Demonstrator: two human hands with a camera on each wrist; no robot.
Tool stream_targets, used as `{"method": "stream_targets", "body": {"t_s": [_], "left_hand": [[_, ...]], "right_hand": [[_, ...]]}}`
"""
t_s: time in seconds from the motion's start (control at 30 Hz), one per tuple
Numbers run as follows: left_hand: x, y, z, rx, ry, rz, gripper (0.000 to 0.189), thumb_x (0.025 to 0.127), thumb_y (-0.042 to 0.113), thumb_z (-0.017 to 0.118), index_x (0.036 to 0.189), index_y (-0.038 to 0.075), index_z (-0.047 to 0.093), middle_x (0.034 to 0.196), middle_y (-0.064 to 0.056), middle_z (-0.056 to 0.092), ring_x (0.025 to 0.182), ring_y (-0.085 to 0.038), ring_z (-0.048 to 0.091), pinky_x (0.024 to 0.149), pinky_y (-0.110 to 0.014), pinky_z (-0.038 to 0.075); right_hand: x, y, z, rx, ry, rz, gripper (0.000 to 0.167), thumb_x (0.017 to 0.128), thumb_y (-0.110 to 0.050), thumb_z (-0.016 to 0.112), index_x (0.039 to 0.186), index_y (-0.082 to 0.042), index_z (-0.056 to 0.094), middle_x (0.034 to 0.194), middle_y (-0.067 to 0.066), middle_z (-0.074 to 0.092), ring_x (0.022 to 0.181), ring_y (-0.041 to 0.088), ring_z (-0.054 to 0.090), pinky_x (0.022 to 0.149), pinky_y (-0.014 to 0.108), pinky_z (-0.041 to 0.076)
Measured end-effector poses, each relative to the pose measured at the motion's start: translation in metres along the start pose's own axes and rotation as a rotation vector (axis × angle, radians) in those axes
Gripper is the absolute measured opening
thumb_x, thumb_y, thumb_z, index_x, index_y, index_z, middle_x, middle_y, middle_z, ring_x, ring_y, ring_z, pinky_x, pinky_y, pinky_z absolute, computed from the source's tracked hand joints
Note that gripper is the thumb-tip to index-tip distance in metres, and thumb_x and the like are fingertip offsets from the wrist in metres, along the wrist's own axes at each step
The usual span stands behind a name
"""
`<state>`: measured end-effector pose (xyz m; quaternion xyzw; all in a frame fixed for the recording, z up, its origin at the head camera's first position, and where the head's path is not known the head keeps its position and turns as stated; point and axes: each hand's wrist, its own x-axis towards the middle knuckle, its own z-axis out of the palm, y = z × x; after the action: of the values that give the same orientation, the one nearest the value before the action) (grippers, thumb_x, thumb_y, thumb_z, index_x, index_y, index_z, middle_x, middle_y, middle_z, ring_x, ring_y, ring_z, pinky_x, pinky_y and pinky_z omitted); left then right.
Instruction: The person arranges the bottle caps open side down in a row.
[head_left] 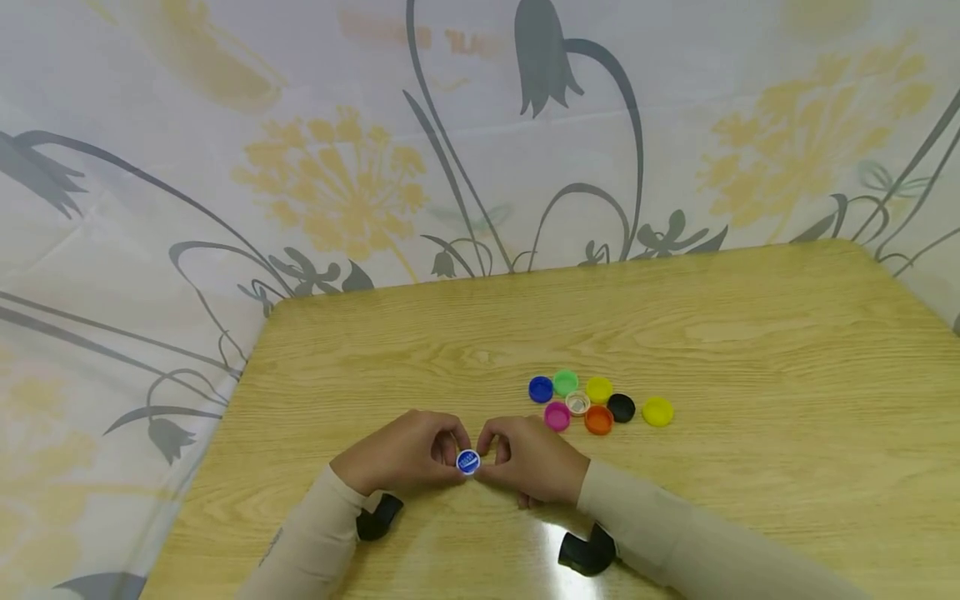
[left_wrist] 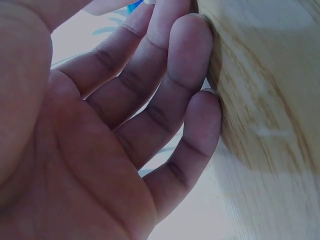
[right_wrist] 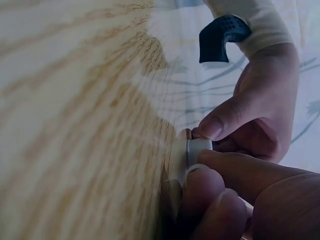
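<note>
Left hand (head_left: 416,454), right hand (head_left: 536,460): turned inward, fingers pinching opposite sides of blue-topped white cap (head_left: 468,462) | cap: on or just above bench (head_left: 375,350) | white lettering (head_left: 468,459): unreadable

The left forearm (head_left: 311,529) and right forearm (head_left: 697,533) slant in from the near side. The left hand (head_left: 411,454) and right hand (head_left: 538,458) nearly meet, each curled into a pinch.

looks like a screened-off indoor corner, judging by flower-printed sheeting (head_left: 480,150) hung close behind and beside a wood-grain bench (head_left: 750,350); cannot tell whether home or studio.
</note>
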<state>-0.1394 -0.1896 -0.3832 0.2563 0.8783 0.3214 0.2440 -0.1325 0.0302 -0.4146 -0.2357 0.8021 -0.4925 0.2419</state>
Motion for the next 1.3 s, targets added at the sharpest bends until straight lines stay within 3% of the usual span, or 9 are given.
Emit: {"method": "stream_targets", "body": {"t_s": [0.33, 0.5, 0.63, 0.73, 0.97, 1.3], "left_hand": [[-0.004, 0.007, -0.002, 0.077, 0.036, -0.063, 0.033, 0.086, 0.029, 0.079, 0.110, 0.013, 0.064, 0.080, 0.008, 0.063, 0.071, -0.007, 0.059, 0.067, -0.025, 0.051], [0.002, 0.013, 0.004, 0.086, 0.147, -0.036, 0.027, 0.094, 0.036, 0.070, 0.112, 0.016, 0.065, 0.091, 0.010, 0.066, 0.083, -0.006, 0.062, 0.075, -0.027, 0.052], [0.007, 0.023, 0.008, 0.142, 0.254, 0.013, 0.024, 0.097, 0.033, 0.067, 0.114, 0.016, 0.067, 0.103, 0.007, 0.070, 0.093, -0.007, 0.063, 0.082, -0.030, 0.054], [0.011, 0.033, 0.010, 0.154, 0.283, 0.042, 0.025, 0.097, 0.032, 0.067, 0.117, 0.016, 0.068, 0.111, 0.004, 0.071, 0.097, -0.009, 0.064, 0.084, -0.031, 0.055], [0.027, 0.056, 0.012, 0.172, 0.294, 0.087, 0.029, 0.098, 0.034, 0.065, 0.119, 0.015, 0.068, 0.116, 0.001, 0.072, 0.098, -0.014, 0.067, 0.083, -0.027, 0.055], [0.057, 0.072, 0.019, 0.277, 0.349, 0.086, 0.024, 0.095, 0.034, 0.069, 0.110, 0.015, 0.072, 0.108, 0.002, 0.074, 0.093, -0.012, 0.068, 0.077, -0.023, 0.054]], "right_hand": [[-0.004, 0.000, -0.004, -0.011, -0.009, -0.005, 0.020, 0.091, -0.022, 0.075, 0.100, -0.009, 0.063, 0.064, -0.001, 0.062, 0.038, 0.008, 0.053, 0.038, 0.027, 0.046], [-0.016, 0.005, -0.012, -0.019, 0.026, -0.047, 0.019, 0.092, -0.021, 0.074, 0.101, -0.007, 0.064, 0.067, -0.002, 0.064, 0.046, 0.010, 0.056, 0.045, 0.026, 0.049], [-0.028, 0.007, -0.024, -0.098, 0.117, -0.119, 0.015, 0.092, -0.020, 0.073, 0.098, -0.009, 0.067, 0.071, -0.006, 0.064, 0.055, 0.005, 0.057, 0.054, 0.024, 0.050], [-0.037, 0.009, -0.034, -0.175, 0.180, -0.165, 0.013, 0.092, -0.019, 0.073, 0.098, -0.009, 0.067, 0.074, -0.008, 0.063, 0.061, 0.001, 0.055, 0.058, 0.022, 0.050], [-0.048, 0.019, -0.058, -0.322, 0.311, -0.220, 0.009, 0.089, -0.012, 0.075, 0.096, -0.011, 0.068, 0.073, -0.010, 0.064, 0.065, -0.003, 0.055, 0.062, 0.020, 0.052], [-0.047, 0.027, -0.072, -0.416, 0.321, -0.159, 0.022, 0.090, -0.021, 0.075, 0.107, -0.008, 0.069, 0.064, -0.013, 0.057, 0.055, -0.002, 0.048, 0.053, 0.020, 0.044]]}}
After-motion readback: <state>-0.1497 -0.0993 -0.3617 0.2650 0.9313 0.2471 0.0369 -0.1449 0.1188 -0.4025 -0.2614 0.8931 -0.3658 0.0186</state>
